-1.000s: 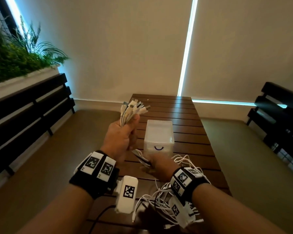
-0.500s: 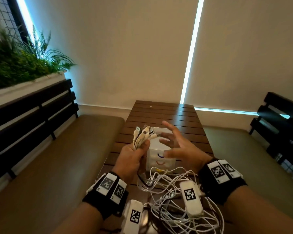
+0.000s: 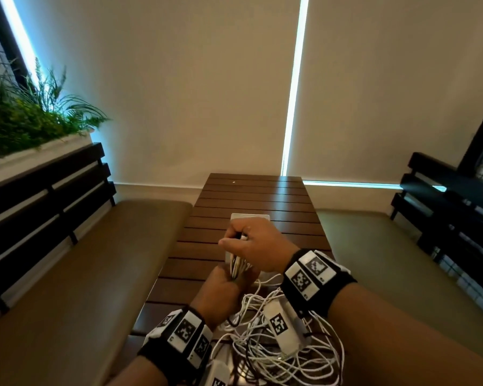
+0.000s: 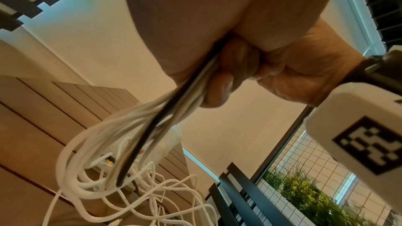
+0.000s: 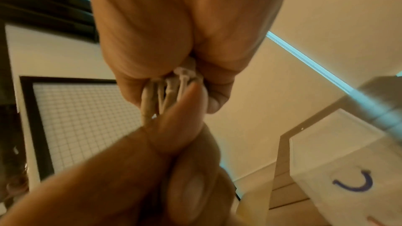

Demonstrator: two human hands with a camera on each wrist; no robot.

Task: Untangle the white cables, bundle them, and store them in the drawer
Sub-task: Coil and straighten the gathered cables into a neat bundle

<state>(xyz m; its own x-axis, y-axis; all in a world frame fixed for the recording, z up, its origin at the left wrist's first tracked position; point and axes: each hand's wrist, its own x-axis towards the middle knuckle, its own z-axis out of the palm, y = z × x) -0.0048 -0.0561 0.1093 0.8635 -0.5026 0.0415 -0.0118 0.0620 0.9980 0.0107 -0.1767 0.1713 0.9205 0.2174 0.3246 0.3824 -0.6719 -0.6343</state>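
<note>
My left hand (image 3: pixel 223 288) grips a bunch of white cables (image 3: pixel 238 270) upright, with one dark cable (image 4: pixel 143 145) among them. My right hand (image 3: pixel 251 243) closes over the plug ends (image 5: pixel 174 88) right above the left fist. Below the fist the cables (image 4: pixel 104 174) hang down into a loose white tangle (image 3: pixel 285 344) on the wooden table (image 3: pixel 251 196). The small white drawer box (image 3: pixel 250 217) stands just behind my hands, mostly hidden; its blue curved handle (image 5: pixel 352 183) shows in the right wrist view.
Padded benches (image 3: pixel 76 274) with dark slatted backs (image 3: pixel 39 196) run along both sides of the table. A planter with green plants (image 3: pixel 25 121) sits behind the left bench. Blinds (image 3: pixel 207 79) cover the wall beyond the table's far end.
My right hand came up from the tangle, opened near the plugs, then closed over the cable ends. My left hand lowered with the bunch toward the table.
</note>
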